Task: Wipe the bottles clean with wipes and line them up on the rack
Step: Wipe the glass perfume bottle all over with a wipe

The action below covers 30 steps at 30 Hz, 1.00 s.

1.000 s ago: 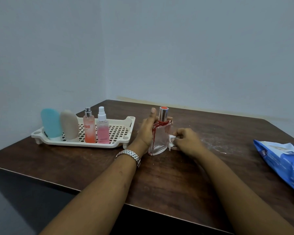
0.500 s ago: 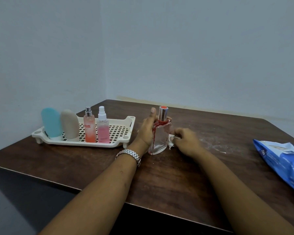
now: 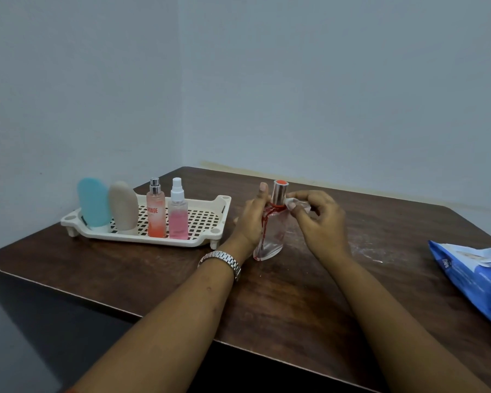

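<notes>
**Glass bottle under the wipe, four others standing in the rack**

At the far left of the dark wooden table (image 3: 289,302), a cream plastic rack (image 3: 131,238) with a slotted floor stands near the corner of the walls. Four bottles stand upright in a row along its front edge. From the left they are a teal bottle (image 3: 93,202) and a beige bottle (image 3: 124,207), both rounded and resting on their caps, then an orange-pink spray bottle (image 3: 156,217) with a silver nozzle and a pink spray bottle (image 3: 178,219) with a white nozzle. The right half of the rack holds nothing.

Just right of the rack, the left hand (image 3: 250,219) grips a clear glass bottle (image 3: 272,236) from its left side. The fingers are curled round the body and the thumb points up beside the silver cap (image 3: 279,192). A metal wristwatch (image 3: 221,260) sits on that wrist. The glass bottle stands on the table, apart from the rack and tilted a little, with red trim at its neck and down one edge.

The right hand (image 3: 321,219) comes in from the other side with its fingers bent, pinching a small white wipe (image 3: 298,205) against the bottle's shoulder just below the cap. How much of the wipe lies behind the fingers cannot be told.

Far right — well apart from the hands — a blue pack of wipes (image 3: 476,276) lies on the table, partly cut off by the edge of the view.
</notes>
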Tool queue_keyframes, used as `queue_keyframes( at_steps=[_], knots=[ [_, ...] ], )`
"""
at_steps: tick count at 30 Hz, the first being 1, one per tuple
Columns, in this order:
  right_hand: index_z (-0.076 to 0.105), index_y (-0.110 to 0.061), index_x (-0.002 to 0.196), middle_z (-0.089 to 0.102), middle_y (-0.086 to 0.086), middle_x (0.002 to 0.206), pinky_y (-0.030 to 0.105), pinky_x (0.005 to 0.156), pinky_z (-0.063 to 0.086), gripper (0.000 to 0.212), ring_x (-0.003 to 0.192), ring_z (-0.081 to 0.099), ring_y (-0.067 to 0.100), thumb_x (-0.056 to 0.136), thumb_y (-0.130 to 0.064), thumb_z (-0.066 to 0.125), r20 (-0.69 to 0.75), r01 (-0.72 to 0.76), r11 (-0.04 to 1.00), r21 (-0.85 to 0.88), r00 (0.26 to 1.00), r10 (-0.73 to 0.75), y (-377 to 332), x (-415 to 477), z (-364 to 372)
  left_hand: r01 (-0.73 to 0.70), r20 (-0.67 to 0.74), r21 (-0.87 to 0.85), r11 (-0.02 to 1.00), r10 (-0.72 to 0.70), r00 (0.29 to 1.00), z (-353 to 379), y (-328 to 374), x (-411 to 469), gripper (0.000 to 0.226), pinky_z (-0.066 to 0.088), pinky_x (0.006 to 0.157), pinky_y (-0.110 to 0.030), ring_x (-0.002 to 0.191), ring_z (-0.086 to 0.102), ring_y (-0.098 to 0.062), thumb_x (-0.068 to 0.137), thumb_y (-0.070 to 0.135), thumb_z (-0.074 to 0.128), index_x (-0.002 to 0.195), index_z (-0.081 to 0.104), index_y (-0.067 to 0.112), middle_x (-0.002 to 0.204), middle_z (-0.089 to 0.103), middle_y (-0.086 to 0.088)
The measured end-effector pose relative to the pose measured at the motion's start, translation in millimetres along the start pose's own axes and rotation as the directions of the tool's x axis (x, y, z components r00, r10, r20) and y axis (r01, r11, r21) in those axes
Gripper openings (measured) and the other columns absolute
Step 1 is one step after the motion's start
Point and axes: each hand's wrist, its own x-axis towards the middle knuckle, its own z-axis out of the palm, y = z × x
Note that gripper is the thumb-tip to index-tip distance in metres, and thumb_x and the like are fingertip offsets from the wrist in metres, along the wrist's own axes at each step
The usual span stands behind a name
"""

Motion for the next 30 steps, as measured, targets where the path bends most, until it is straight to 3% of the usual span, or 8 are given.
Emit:
queue_keyframes(
  at_steps=[3, 6, 11, 15, 17, 24, 27, 30],
  knots=[
    [0.073, -0.015, 0.095, 0.062, -0.006, 0.091, 0.003, 0.07, 0.043, 0.012, 0.082, 0.055, -0.006, 0.086, -0.011, 0.065, -0.008, 0.09, 0.987, -0.134, 0.996, -0.091, -2, 2, 1, 0.024, -0.023, 0.043, 0.999, -0.023, 0.999, -1, 1, -1, 0.068, 0.047, 0.095, -0.048, 0.097, 0.065, -0.039, 0.078, 0.081, 0.041, 0.079, 0.075, 0.022, 0.087, 0.073, -0.014],
    [0.073, -0.012, 0.097, 0.062, -0.003, 0.091, 0.001, 0.069, 0.041, 0.015, 0.077, 0.053, -0.004, 0.088, -0.007, 0.063, -0.011, 0.09, 0.978, -0.19, 0.996, -0.093, 0, 4, 3, 0.066, -0.041, 0.074, 0.995, -0.063, 0.997, -3, 0, -2, 0.049, 0.048, 0.079, -0.026, 0.075, 0.065, -0.007, 0.101, 0.048, 0.032, 0.081, 0.064, 0.017, 0.065, 0.07, 0.011],
    [0.073, -0.011, 0.099, 0.065, -0.001, 0.093, -0.001, 0.069, 0.038, 0.021, 0.077, 0.054, -0.002, 0.086, 0.0, 0.061, -0.004, 0.118, 0.97, -0.214, 0.993, -0.121, -4, 2, 4, 0.005, -0.024, 0.028, 1.0, -0.005, 1.0, 2, 2, -3, 0.075, 0.044, 0.1, -0.057, 0.1, 0.065, -0.042, 0.07, 0.086, 0.041, 0.082, 0.077, 0.021, 0.095, 0.071, -0.023],
    [0.069, -0.017, 0.094, 0.066, -0.008, 0.086, 0.007, 0.065, 0.045, 0.011, 0.073, 0.059, -0.005, 0.087, -0.009, 0.064, -0.096, 0.076, 0.996, -0.037, 0.992, -0.079, -12, 0, 3, 0.05, -0.043, 0.065, 0.997, -0.047, 0.998, 2, 5, -7, 0.082, 0.046, 0.1, -0.037, 0.094, 0.065, -0.017, 0.055, 0.094, 0.047, 0.086, 0.068, 0.021, 0.084, 0.073, 0.002],
    [0.065, -0.018, 0.09, 0.065, -0.012, 0.081, 0.009, 0.059, 0.046, 0.006, 0.069, 0.06, -0.005, 0.087, -0.013, 0.065, -0.165, 0.036, 0.996, 0.084, 0.986, -0.022, -18, 1, 5, 0.067, -0.054, 0.074, 0.995, -0.063, 0.997, 3, 8, -11, 0.058, 0.046, 0.092, -0.033, 0.088, 0.062, -0.012, 0.082, 0.075, 0.043, 0.088, 0.063, 0.021, 0.073, 0.072, 0.013],
    [0.063, -0.019, 0.079, 0.064, -0.012, 0.074, 0.021, 0.055, 0.045, 0.015, 0.066, 0.058, 0.009, 0.083, -0.004, 0.063, -0.023, 0.02, 0.999, -0.025, 1.0, -0.021, -13, -2, 5, 0.088, -0.014, 0.01, 0.996, -0.088, 0.996, 6, 13, -14, 0.068, 0.043, 0.101, -0.058, 0.098, 0.065, -0.038, 0.075, 0.078, 0.043, 0.083, 0.077, 0.02, 0.094, 0.071, -0.02],
    [0.061, -0.015, 0.073, 0.061, -0.005, 0.069, 0.023, 0.055, 0.04, 0.011, 0.063, 0.053, 0.011, 0.077, -0.004, 0.062, -0.006, 0.152, 0.982, -0.114, 0.988, -0.154, -13, -4, -1, 0.105, -0.053, 0.045, 0.993, -0.103, 0.993, 5, 10, -13, 0.071, 0.035, 0.108, -0.057, 0.1, 0.063, -0.025, 0.081, 0.076, 0.039, 0.1, 0.071, 0.016, 0.095, 0.07, -0.008],
    [0.061, -0.014, 0.073, 0.056, -0.009, 0.068, 0.016, 0.06, 0.036, 0.007, 0.064, 0.048, 0.005, 0.073, -0.007, 0.06, 0.03, 0.273, 0.945, -0.179, 0.962, -0.272, -15, -6, -1, 0.108, -0.033, 0.071, 0.992, -0.106, 0.994, 8, 19, -21, 0.093, 0.038, 0.106, -0.057, 0.105, 0.063, -0.035, 0.065, 0.089, 0.044, 0.106, 0.071, 0.01, 0.104, 0.068, -0.02]
  ],
)
